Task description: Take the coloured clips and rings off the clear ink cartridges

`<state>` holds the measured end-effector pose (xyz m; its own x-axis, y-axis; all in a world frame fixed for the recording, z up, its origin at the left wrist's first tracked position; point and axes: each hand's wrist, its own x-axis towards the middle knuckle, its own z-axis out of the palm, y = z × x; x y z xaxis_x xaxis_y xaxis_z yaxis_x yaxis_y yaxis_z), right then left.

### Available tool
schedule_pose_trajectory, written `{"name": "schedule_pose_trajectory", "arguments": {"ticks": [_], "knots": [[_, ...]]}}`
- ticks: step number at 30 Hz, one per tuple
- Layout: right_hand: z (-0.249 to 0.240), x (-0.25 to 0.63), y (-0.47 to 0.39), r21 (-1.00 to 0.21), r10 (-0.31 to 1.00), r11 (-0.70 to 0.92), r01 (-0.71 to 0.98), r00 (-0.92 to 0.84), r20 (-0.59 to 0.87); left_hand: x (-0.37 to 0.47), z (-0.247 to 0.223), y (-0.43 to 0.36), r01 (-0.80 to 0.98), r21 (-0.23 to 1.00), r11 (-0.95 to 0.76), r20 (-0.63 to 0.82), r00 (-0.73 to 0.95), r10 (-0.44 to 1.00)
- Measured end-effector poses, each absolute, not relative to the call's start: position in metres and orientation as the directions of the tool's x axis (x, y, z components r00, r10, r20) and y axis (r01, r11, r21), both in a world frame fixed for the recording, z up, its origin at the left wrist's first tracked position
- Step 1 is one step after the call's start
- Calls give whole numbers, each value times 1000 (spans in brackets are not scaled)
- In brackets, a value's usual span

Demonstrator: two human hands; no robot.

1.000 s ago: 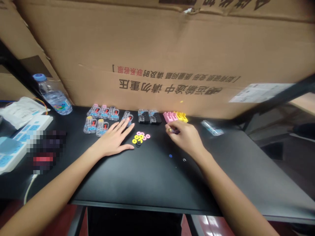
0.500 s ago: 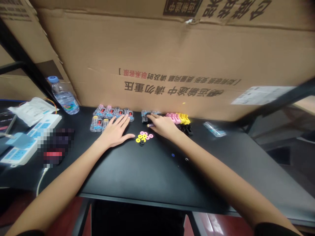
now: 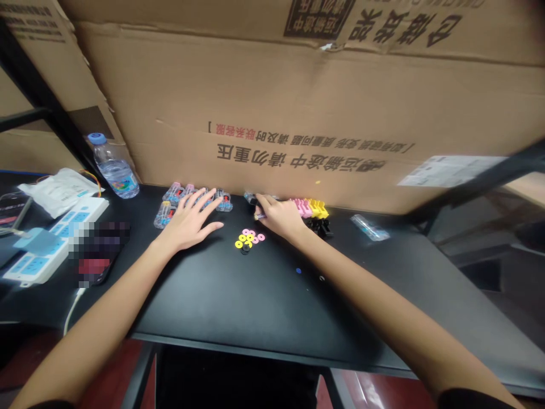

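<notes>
My left hand [image 3: 189,224] is open, its fingers spread over a row of small clear plastic cases [image 3: 164,215] with red and blue parts inside. Some of the cases are hidden beneath it. My right hand [image 3: 281,217] has its fingers curled down around a dark piece near more clear cases [image 3: 250,199]. A small pale-and-purple end [image 3: 259,216] shows below its fingers; the rest is hidden. Between the hands lies a loose pile of pink, yellow and black rings [image 3: 244,240]. Right of my right hand stand pink plastic parts [image 3: 303,207], yellow parts [image 3: 318,208] and black parts [image 3: 323,228].
A cardboard sheet [image 3: 264,85] walls off the back of the black table [image 3: 204,295]. On the left are a water bottle [image 3: 114,170], a power strip [image 3: 53,241] and a phone [image 3: 100,255]. A clear packet [image 3: 369,227] and a blue disc [image 3: 298,271] lie to the right.
My left hand has shifted a little left and lifted, its fingers spreading wider. My right hand stays at the same spot, its fingers slightly more curled. The view has tilted slightly.
</notes>
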<state>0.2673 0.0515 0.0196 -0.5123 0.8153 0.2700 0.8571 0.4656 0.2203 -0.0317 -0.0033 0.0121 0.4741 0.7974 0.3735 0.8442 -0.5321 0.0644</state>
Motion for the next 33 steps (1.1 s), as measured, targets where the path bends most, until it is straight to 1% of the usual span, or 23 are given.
{"name": "schedule_pose_trajectory", "arguments": {"ticks": [4, 7, 9, 11, 13, 15, 17, 20, 22, 24, 26, 28, 31, 33], "knots": [[20, 275, 60, 215, 817, 445, 869, -493, 301, -27, 13, -7, 822, 72, -565, 407, 493, 769], [25, 279, 55, 161, 784, 472, 867, -497, 372, -23, 16, -10, 791, 109, -603, 457, 498, 737], [28, 279, 39, 95, 716, 550, 830, -526, 459, -17, 20, -14, 757, 157, -634, 515, 485, 707], [30, 277, 14, 23, 608, 684, 729, -587, 534, -9, 23, -19, 699, 204, -685, 572, 483, 663], [31, 274, -15, -53, 532, 776, 629, -607, 591, 0, 23, -25, 606, 236, -760, 610, 517, 601], [30, 272, -37, -117, 491, 827, 549, -606, 626, 9, 20, -29, 502, 283, -818, 631, 545, 552], [28, 273, -50, -187, 487, 846, 500, -581, 652, 16, 18, -33, 419, 356, -836, 649, 532, 543], [23, 279, -51, -328, 563, 816, 475, -526, 638, 22, 18, -36, 323, 506, -800, 662, 450, 600], [20, 283, -47, -426, 629, 774, 469, -493, 601, 22, 22, -37, 245, 640, -729, 630, 375, 680], [18, 286, -45, -492, 670, 742, 455, -489, 558, 19, 26, -37, 161, 768, -619, 562, 294, 773], [16, 288, -45, -515, 680, 732, 447, -527, 510, 14, 29, -36, 97, 848, -521, 495, 208, 844], [14, 289, -46, -494, 665, 741, 454, -597, 449, 8, 28, -32, 62, 879, -473, 466, 103, 879], [11, 287, -50, -406, 618, 778, 480, -702, 355, 3, 22, -26, 47, 895, -443, 445, -38, 895], [8, 285, -50, -337, 597, 797, 502, -739, 312, 2, 18, -23, 54, 898, -437, 440, -88, 893]]}}
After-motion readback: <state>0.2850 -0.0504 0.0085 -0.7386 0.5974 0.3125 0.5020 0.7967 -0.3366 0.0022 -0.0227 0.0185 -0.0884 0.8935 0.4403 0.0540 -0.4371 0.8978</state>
